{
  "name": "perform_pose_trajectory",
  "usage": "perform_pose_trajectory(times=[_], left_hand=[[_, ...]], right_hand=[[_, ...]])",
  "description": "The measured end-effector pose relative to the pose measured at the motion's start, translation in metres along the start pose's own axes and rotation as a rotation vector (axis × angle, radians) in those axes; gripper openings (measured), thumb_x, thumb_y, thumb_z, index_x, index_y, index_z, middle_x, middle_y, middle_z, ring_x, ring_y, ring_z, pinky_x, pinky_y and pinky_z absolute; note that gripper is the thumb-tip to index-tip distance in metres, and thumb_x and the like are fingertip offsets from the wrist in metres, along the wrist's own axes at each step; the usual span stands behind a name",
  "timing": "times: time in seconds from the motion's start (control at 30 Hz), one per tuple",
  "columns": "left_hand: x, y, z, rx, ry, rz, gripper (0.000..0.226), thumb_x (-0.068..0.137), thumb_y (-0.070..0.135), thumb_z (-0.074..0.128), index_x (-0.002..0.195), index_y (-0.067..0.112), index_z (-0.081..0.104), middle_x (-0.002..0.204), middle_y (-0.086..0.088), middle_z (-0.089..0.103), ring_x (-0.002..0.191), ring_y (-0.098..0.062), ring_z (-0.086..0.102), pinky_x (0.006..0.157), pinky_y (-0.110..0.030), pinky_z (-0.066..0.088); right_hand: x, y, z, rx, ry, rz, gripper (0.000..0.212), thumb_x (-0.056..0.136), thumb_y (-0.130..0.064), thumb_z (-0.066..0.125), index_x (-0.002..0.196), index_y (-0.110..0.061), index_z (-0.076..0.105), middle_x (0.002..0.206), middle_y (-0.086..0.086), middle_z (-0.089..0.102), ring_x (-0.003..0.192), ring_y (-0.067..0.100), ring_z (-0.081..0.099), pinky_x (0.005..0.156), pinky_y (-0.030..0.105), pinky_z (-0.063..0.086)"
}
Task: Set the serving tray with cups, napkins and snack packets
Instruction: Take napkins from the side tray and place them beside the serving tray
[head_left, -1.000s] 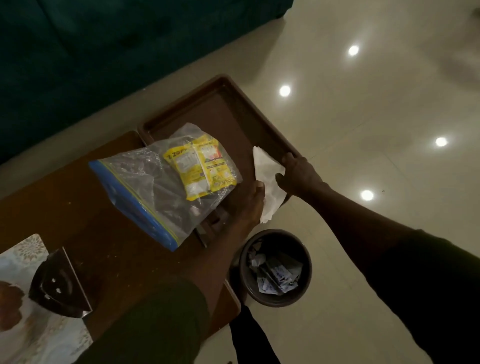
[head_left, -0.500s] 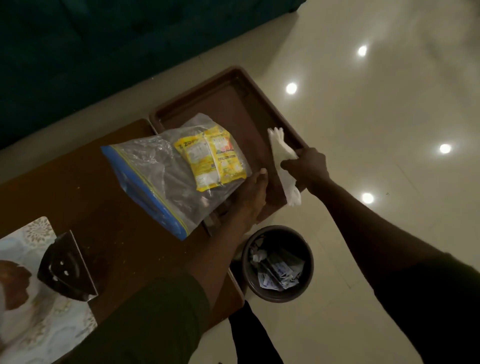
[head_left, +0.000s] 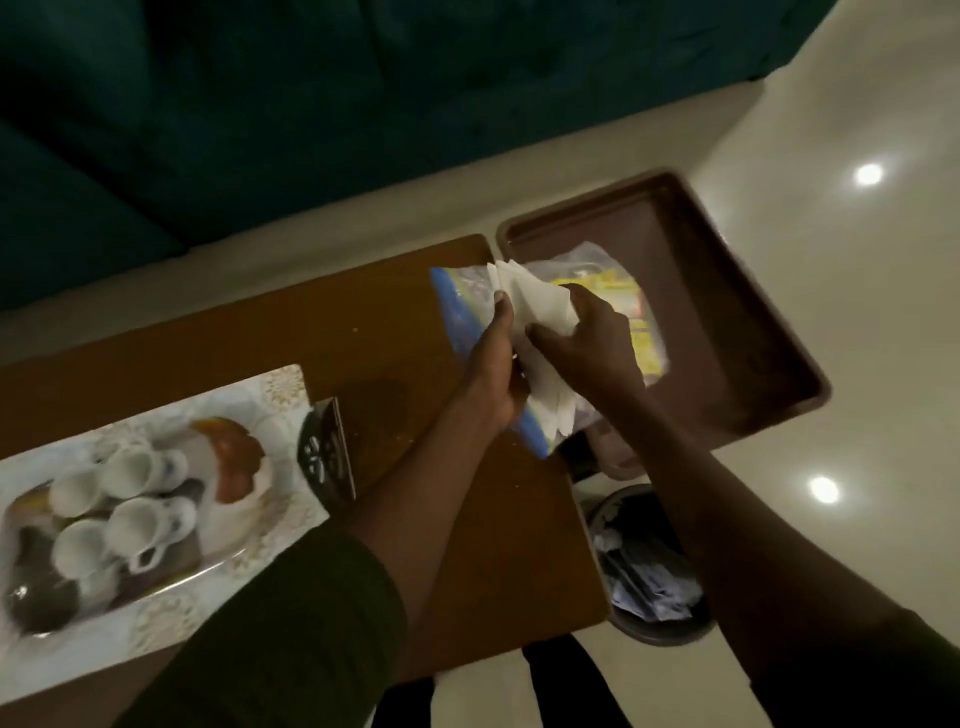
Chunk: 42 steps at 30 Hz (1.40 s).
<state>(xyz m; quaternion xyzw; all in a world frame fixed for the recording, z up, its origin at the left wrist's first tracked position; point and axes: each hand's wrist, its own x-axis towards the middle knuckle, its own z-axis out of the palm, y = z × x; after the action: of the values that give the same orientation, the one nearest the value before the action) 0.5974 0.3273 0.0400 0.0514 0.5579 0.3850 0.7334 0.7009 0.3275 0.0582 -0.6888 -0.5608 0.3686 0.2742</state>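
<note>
Cups (head_left: 122, 512) left on table (head_left: 363, 332), tray (head_left: 727, 322) right.

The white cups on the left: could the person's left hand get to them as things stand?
Probably yes, once freed. The left hand shares its grip on the white napkin with the right hand. The cups sit uncovered beside the left forearm, with nothing between.

**Dim interior, wide-angle head view**

Lighting: low overall, warm cast. Glare: round ceiling-light reflections on the glossy floor (head_left: 857, 312), right side. Shadows: sofa (head_left: 311, 104) nearly black, detail lost. Brightest items: white napkins (head_left: 540, 306) and cups (head_left: 124, 499), slightly washed out. Blur: soft motion smear throughout. Distortion: tabletop (head_left: 363, 332) edges bow toward the frame borders.
</note>
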Motion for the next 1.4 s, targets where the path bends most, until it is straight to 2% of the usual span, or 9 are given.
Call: perform_pose_trajectory(times=[0.27,0.37,0.43,0.6,0.77,1.03,1.17,1.3,1.4], left_hand=[[-0.029,0.064,-0.123,-0.154,0.116,0.203,0.027,0.097,0.026,0.054,0.119,0.011,0.06,0.113,-0.008,0.07,0.099,-0.021,0.066,0.066,-0.032,0.058],[-0.038,0.079,-0.159,-0.21,0.084,0.191,0.03,0.096,0.023,0.056,0.124,0.011,0.056,0.12,-0.007,0.067,0.108,-0.022,0.063,0.073,-0.034,0.058],[-0.041,0.086,-0.183,-0.191,0.072,0.195,0.038,0.095,0.017,0.058,0.132,0.008,0.052,0.125,-0.009,0.064,0.111,-0.023,0.062,0.077,-0.035,0.057],[-0.039,0.108,-0.235,0.153,0.089,0.247,0.046,0.09,0.001,0.061,0.133,0.01,0.051,0.117,-0.006,0.064,0.103,-0.022,0.062,0.076,-0.033,0.056],[-0.029,0.116,-0.266,0.552,0.128,0.248,0.051,0.083,-0.011,0.064,0.13,0.008,0.053,0.129,-0.018,0.06,0.116,-0.032,0.06,0.082,-0.039,0.058],[-0.012,0.108,-0.275,0.897,0.11,0.369,0.034,0.083,-0.008,0.065,0.113,0.006,0.06,0.115,-0.02,0.064,0.099,-0.029,0.062,0.079,-0.039,0.058],[-0.005,0.103,-0.279,1.021,0.112,0.422,0.032,0.081,-0.004,0.068,0.112,0.005,0.062,0.112,-0.016,0.065,0.093,-0.024,0.06,0.071,-0.032,0.051],[0.001,0.1,-0.275,1.053,0.11,0.527,0.025,0.08,-0.005,0.068,0.104,0.002,0.065,0.109,-0.017,0.068,0.096,-0.028,0.064,0.078,-0.037,0.054],[0.005,0.099,-0.273,1.091,0.041,0.504,0.026,0.08,-0.003,0.068,0.103,0.006,0.064,0.107,-0.012,0.067,0.092,-0.022,0.061,0.077,-0.035,0.053]], right_hand=[[-0.06,-0.066,0.103,0.262,-0.013,0.012,0.065,0.073,-0.035,0.079,0.129,-0.024,0.046,0.107,-0.023,0.054,0.096,-0.004,0.054,0.071,0.003,0.045],[-0.078,-0.077,0.134,0.271,-0.077,0.08,0.057,0.078,-0.031,0.077,0.129,-0.016,0.054,0.117,-0.008,0.064,0.105,0.008,0.061,0.084,0.026,0.055],[-0.087,-0.084,0.153,0.215,-0.106,0.083,0.04,0.08,-0.028,0.075,0.114,-0.011,0.062,0.1,0.0,0.069,0.087,0.011,0.067,0.076,0.035,0.059],[-0.114,-0.088,0.187,0.118,-0.061,0.015,0.02,0.079,-0.02,0.072,0.089,-0.023,0.055,0.07,-0.023,0.055,0.055,-0.006,0.059,0.051,0.02,0.053],[-0.136,-0.078,0.215,0.04,-0.071,0.024,0.016,0.078,-0.017,0.07,0.086,-0.013,0.057,0.068,-0.008,0.061,0.053,0.005,0.062,0.037,0.014,0.042],[-0.145,-0.068,0.237,-0.103,-0.07,0.07,0.014,0.083,-0.019,0.069,0.086,-0.01,0.059,0.07,-0.004,0.061,0.051,0.005,0.057,0.038,0.014,0.041],[-0.144,-0.064,0.243,-0.192,-0.082,0.06,0.019,0.086,-0.019,0.066,0.098,-0.005,0.062,0.094,0.005,0.065,0.075,0.016,0.064,0.059,0.033,0.058],[-0.144,-0.064,0.246,-0.205,-0.04,0.021,0.028,0.087,-0.021,0.066,0.108,-0.005,0.062,0.104,0.007,0.066,0.087,0.019,0.065,0.061,0.027,0.054],[-0.142,-0.06,0.246,-0.213,-0.038,0.059,0.03,0.087,-0.025,0.066,0.108,-0.004,0.062,0.105,0.008,0.066,0.088,0.022,0.067,0.064,0.033,0.059]])
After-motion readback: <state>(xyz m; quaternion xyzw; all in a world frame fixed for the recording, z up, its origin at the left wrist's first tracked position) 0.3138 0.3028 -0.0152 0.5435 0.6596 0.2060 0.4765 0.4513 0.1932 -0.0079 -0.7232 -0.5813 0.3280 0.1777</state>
